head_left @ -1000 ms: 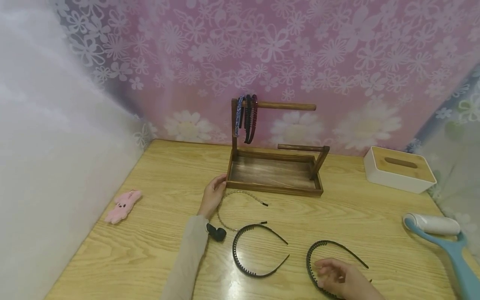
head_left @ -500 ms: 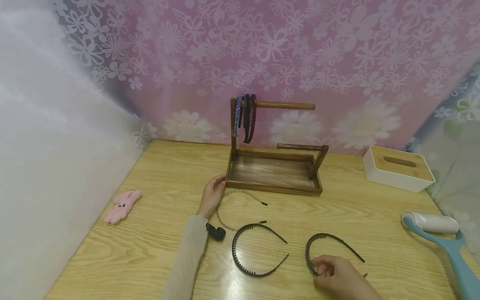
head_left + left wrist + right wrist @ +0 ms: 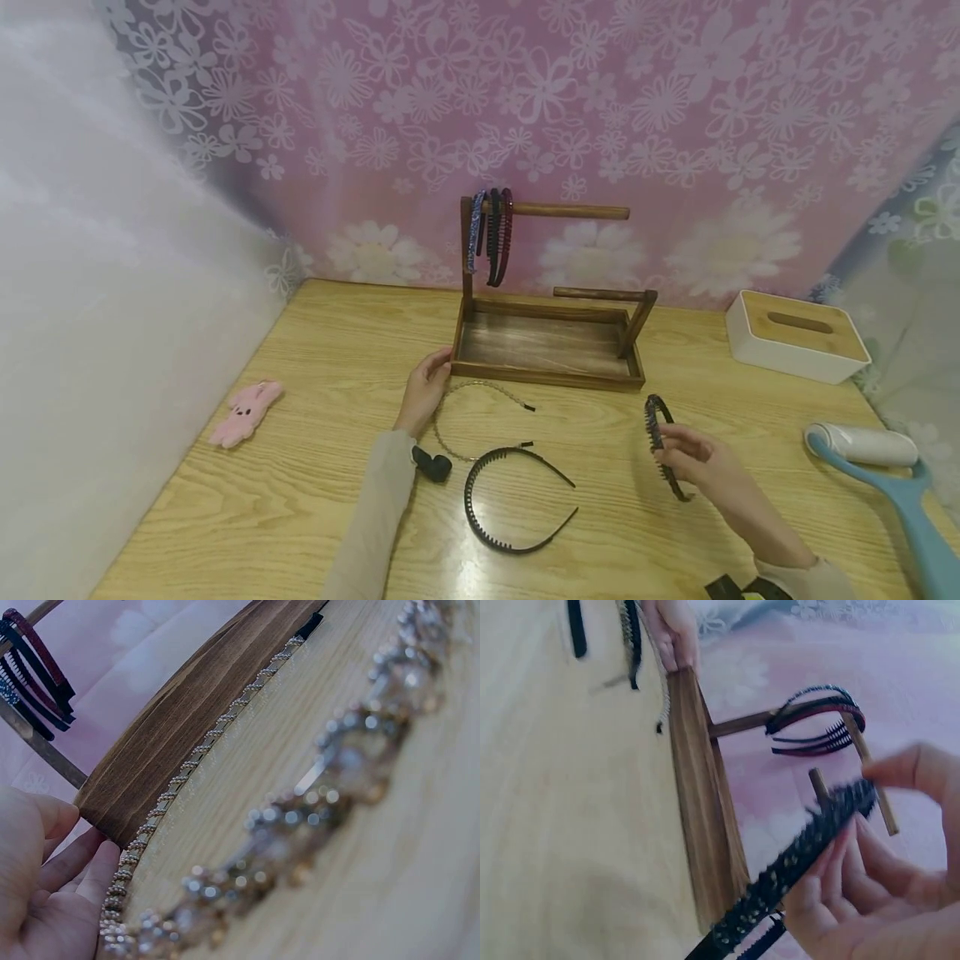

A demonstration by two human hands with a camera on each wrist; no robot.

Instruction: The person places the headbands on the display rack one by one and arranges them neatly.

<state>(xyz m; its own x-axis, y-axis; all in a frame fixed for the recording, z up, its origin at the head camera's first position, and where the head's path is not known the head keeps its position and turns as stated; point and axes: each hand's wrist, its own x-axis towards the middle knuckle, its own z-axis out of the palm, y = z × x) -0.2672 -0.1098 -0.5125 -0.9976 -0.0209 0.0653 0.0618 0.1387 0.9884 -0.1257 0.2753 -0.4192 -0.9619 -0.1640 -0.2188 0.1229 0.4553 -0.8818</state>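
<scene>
Apparently you are partway through filling a wooden rack (image 3: 547,377) with headbands: some hang on it, one is in hand, and others lie off it. On the rack's upper bar, bunched by the upright, you have at least three: a blue glittery headband (image 3: 476,233), a black headband (image 3: 494,242) and a dark red headband (image 3: 507,242). They overlap, so whether a fourth hides among them cannot be told. Your right hand (image 3: 701,462) pinches one black toothed headband (image 3: 780,877) between thumb and fingers, in front of the rack's right end; it is turned on edge and looks raised off the table (image 3: 300,517). Your left hand (image 3: 426,387) grips the rack's left end, thumb and fingertips at its corner. Two headbands remain to be hung, as far as one can judge: one beaded headband (image 3: 289,817), just in front of the rack near your left hand, and one black comb headband (image 3: 470,500), further in front of the rack. That makes at least six headbands. Of other things you have one each: a pink plush toy (image 3: 246,413) left of the rack and nearer you, a tissue box (image 3: 798,337) well to the rack's right, and a lint roller (image 3: 862,446) to its right and nearer you.
</scene>
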